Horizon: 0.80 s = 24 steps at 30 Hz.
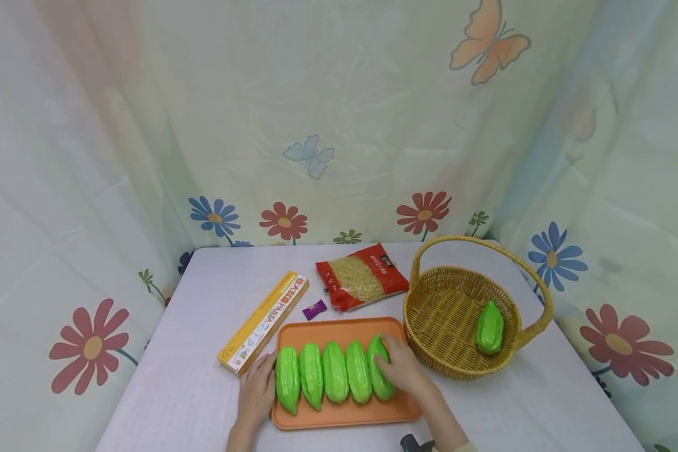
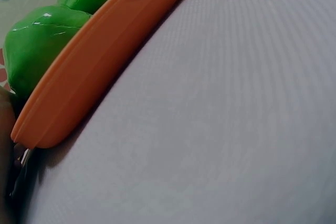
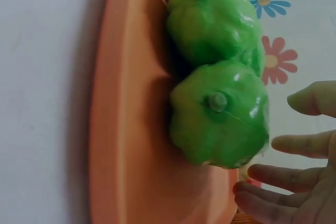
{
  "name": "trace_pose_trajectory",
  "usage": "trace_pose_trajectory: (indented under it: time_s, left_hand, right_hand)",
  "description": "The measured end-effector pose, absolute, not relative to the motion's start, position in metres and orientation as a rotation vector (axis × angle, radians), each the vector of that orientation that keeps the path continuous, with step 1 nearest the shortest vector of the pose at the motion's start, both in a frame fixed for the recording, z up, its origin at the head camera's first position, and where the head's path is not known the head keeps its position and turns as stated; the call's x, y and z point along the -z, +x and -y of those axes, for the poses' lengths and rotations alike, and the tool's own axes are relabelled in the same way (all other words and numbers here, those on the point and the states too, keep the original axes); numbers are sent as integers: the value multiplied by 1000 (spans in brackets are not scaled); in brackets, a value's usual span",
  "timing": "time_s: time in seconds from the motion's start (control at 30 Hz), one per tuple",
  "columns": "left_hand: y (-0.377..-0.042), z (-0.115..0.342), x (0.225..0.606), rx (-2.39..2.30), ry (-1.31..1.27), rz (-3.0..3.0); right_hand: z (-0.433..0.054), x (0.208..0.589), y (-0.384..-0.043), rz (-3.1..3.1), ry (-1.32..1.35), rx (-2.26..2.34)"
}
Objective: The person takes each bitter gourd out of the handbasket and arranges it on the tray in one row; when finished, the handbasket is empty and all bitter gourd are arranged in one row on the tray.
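Several glossy, ridged green gourds (image 1: 335, 373) lie side by side on an orange tray (image 1: 344, 414). My right hand (image 1: 400, 365) is at the rightmost gourd (image 3: 220, 114), its fingers reaching over the far end. In the right wrist view the fingers (image 3: 286, 177) are spread and fairly straight, with fingertips right beside the gourd's skin. At the tray's left edge rests my left hand (image 1: 257, 389), fingers extended along the rim and close to the leftmost gourd (image 1: 287, 380). The left wrist view shows mostly the tray's side (image 2: 89, 72); that hand is largely hidden there.
Right of the tray stands a wicker basket (image 1: 441, 320) with a tall handle and one green gourd (image 1: 490, 328) inside. Behind the tray lie a red bag of pasta (image 1: 358, 279) and a small purple packet (image 1: 314, 309). A yellow pasta box (image 1: 263, 321) lies slanted at the left.
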<state>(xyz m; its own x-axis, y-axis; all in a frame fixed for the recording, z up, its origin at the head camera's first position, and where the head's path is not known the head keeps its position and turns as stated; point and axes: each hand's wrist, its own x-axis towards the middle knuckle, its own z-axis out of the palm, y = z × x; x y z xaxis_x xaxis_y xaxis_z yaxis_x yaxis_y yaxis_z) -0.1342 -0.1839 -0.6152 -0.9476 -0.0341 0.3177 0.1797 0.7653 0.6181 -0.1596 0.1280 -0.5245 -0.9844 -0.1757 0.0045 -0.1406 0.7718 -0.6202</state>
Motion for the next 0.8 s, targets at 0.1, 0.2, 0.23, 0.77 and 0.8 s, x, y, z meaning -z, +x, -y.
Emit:
trace_pose_trajectory:
  time_s: [0.1, 0.2, 0.23, 0.77, 0.8]
  left_hand:
    - [-134, 184, 615, 981, -112, 2660]
    - [-134, 184, 615, 987, -109, 2660]
    - [-134, 184, 616, 986, -111, 2659]
    - [-136, 185, 618, 937, -151, 2606]
    - [-136, 185, 618, 940, -149, 2608]
  right_hand:
    - [-130, 518, -160, -2944, -283, 984]
    - [-134, 508, -161, -2955, -302, 997]
    - [-135, 504, -162, -2955, -305, 1011]
    - [-187, 452, -198, -2991, -295, 1036]
    - [-192, 451, -200, -2991, -286, 1027]
